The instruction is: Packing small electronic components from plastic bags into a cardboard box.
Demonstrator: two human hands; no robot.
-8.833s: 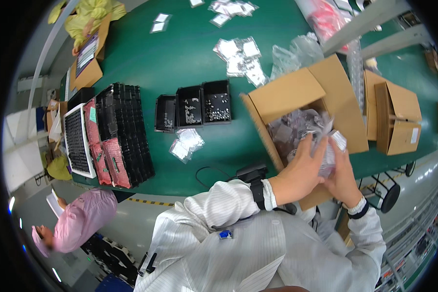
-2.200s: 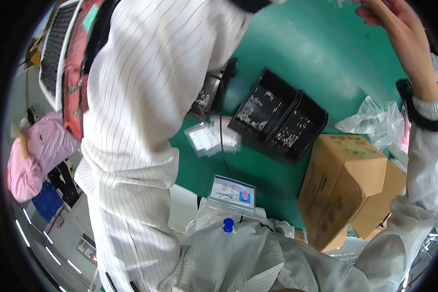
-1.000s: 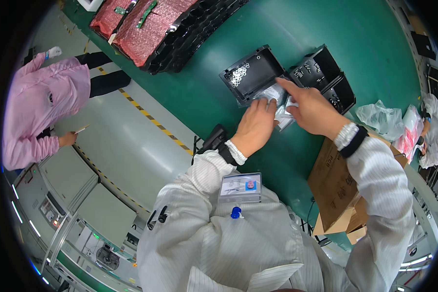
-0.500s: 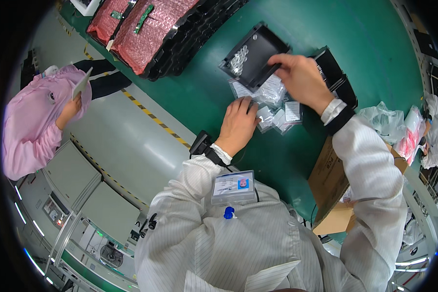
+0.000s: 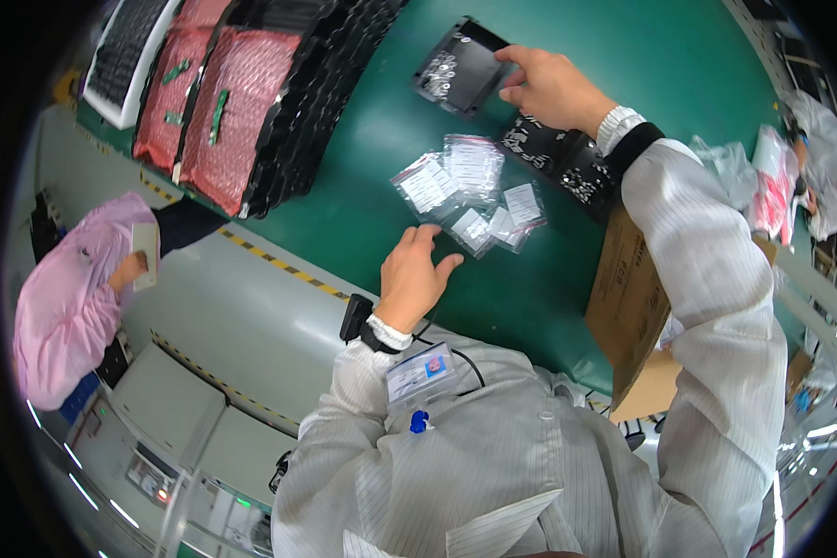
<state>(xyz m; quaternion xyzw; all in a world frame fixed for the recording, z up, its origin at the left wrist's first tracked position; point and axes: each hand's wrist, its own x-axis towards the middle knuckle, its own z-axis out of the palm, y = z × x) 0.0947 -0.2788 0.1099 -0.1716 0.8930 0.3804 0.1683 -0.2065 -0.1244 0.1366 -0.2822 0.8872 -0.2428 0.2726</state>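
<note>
A shallow black tray (image 5: 479, 70) with a cluster of small clear or silvery pieces sits towards the back of the green table. My right hand (image 5: 560, 88) pinches its right rim, the fingertips over the edge. Closer to me lies a loose pile of small clear zip bags (image 5: 474, 167) with white printed labels. At the pile's near left edge my left hand (image 5: 411, 279) is open, fingers spread and holding nothing. Beneath my right wrist stand two black bins, one with small white pieces (image 5: 530, 139) and another with mixed bits (image 5: 586, 172).
Black trays lined with pink bubble wrap (image 5: 242, 121) hold green circuit boards at the left. An open cardboard box (image 5: 628, 298) stands by my right arm, near plastic bags (image 5: 730, 172). A person in pink (image 5: 79, 288) stands left of the table; another works at the far right.
My right hand has carried the black tray away from over the bags, farther back. My left hand has drawn back from the bags to their near edge. The view has shifted.
</note>
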